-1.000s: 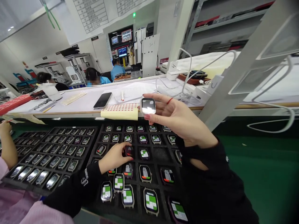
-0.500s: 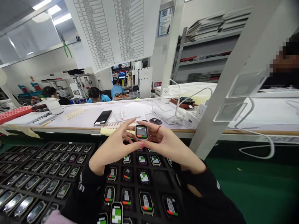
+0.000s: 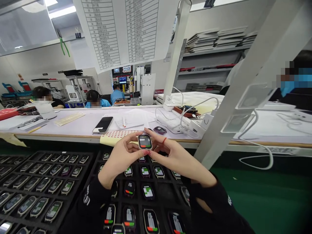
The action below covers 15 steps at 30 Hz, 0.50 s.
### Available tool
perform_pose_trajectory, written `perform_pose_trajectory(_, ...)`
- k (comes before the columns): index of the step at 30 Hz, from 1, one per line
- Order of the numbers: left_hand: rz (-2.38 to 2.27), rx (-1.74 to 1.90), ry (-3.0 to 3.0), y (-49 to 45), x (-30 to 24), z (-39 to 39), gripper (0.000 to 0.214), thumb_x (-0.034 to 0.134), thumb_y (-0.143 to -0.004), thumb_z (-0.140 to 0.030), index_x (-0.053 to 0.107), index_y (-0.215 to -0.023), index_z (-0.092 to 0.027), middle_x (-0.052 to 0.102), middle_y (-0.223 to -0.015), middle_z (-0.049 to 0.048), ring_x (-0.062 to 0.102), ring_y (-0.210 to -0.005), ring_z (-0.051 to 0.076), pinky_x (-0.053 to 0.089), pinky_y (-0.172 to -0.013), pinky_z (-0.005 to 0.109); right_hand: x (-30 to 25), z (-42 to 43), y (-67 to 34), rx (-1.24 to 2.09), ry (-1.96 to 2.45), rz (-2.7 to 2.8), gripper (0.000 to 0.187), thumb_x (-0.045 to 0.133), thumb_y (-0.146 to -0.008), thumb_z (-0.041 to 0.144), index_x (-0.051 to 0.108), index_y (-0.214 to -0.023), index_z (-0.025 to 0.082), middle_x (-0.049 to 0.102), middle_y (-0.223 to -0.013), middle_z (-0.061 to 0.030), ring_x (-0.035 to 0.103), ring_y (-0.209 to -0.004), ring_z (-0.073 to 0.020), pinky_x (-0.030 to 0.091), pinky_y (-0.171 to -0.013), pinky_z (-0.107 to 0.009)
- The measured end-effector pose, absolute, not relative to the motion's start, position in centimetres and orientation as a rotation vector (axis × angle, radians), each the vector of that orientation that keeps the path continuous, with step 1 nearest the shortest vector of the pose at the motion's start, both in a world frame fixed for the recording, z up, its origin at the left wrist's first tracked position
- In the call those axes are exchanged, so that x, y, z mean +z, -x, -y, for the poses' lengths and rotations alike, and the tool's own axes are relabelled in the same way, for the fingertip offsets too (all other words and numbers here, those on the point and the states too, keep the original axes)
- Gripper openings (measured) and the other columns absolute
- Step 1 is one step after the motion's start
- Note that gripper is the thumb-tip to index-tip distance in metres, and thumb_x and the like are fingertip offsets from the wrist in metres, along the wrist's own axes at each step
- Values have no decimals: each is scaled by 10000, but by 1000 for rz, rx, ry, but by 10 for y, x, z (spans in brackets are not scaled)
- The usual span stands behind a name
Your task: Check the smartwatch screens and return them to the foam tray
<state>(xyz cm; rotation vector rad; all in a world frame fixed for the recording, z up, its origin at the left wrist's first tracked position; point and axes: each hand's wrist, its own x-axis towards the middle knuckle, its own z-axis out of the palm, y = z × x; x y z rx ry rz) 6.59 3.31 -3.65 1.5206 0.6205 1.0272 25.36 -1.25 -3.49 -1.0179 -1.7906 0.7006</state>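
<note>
Between my two hands is a smartwatch case (image 3: 145, 142) without a strap, its screen lit with red and green at the lower edge. My left hand (image 3: 123, 152) grips its left side, thumb at the bottom. From the right, my right hand (image 3: 168, 151) holds it too, thumb below and fingers behind the case, partly hidden. Beneath them lies a black foam tray (image 3: 167, 192) with several watch cases in its slots; many show green-and-white or red-and-green screens. One slot right of centre holds no watch. Another watch (image 3: 160, 130) lies on the bench beyond my right hand.
The bench (image 3: 80, 128) bears a phone (image 3: 103, 125), papers (image 3: 129, 120), and white chargers with cables (image 3: 181, 125). A second watch tray (image 3: 80, 178) is at left. A slanted white post (image 3: 234, 94) rises at right; a printed list (image 3: 122, 32) hangs overhead. Other people sit beyond.
My left thumb and fingers have closed in around the watch's left side; before, the index finger was raised. The camera view has shifted slightly. Both hands stay with the watch.
</note>
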Motion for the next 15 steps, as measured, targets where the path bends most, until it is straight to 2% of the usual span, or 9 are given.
perform_pose_trajectory(3,-632,1056,-1486,-66,-34,-33,651,888,-655,-249,639,-1253,-180,710,-1014,62,661,-790,131,557,-758,263,-32,14,-252,659,966,1753,651,638,-911,348,461,-1526,227,650,-998,-37,604,-743,-150,563,-715,-319)
perform_pose_trajectory(6,-676,1084,-1475,-65,-31,-31,670,902,-625,-251,641,-1236,-163,725,-930,53,666,-764,138,559,-721,257,-30,15,-248,591,945,1728,556,642,-905,298,536,-1444,221,629,-940,-25,588,-732,-144,535,-692,-305)
perform_pose_trajectory(10,-747,1139,-1509,-62,-25,-28,696,914,-608,-278,643,-1238,-159,725,-820,33,668,-730,141,564,-703,252,-29,15,-244,499,883,1706,323,646,-871,228,627,-1193,217,588,-831,9,568,-705,-133,503,-677,-288)
perform_pose_trajectory(12,-760,1152,-1531,-61,-24,-28,700,916,-603,-287,646,-1236,-162,737,-853,42,677,-749,142,577,-737,258,-29,14,-242,450,855,1686,218,663,-857,227,620,-1071,216,569,-785,24,558,-688,-131,489,-669,-285)
perform_pose_trajectory(15,-779,1130,-1590,-60,-25,-28,699,905,-620,-306,641,-1254,-176,741,-868,44,674,-734,140,581,-731,261,-28,13,-241,372,833,1665,139,692,-865,258,630,-985,220,540,-729,31,525,-668,-138,468,-650,-288)
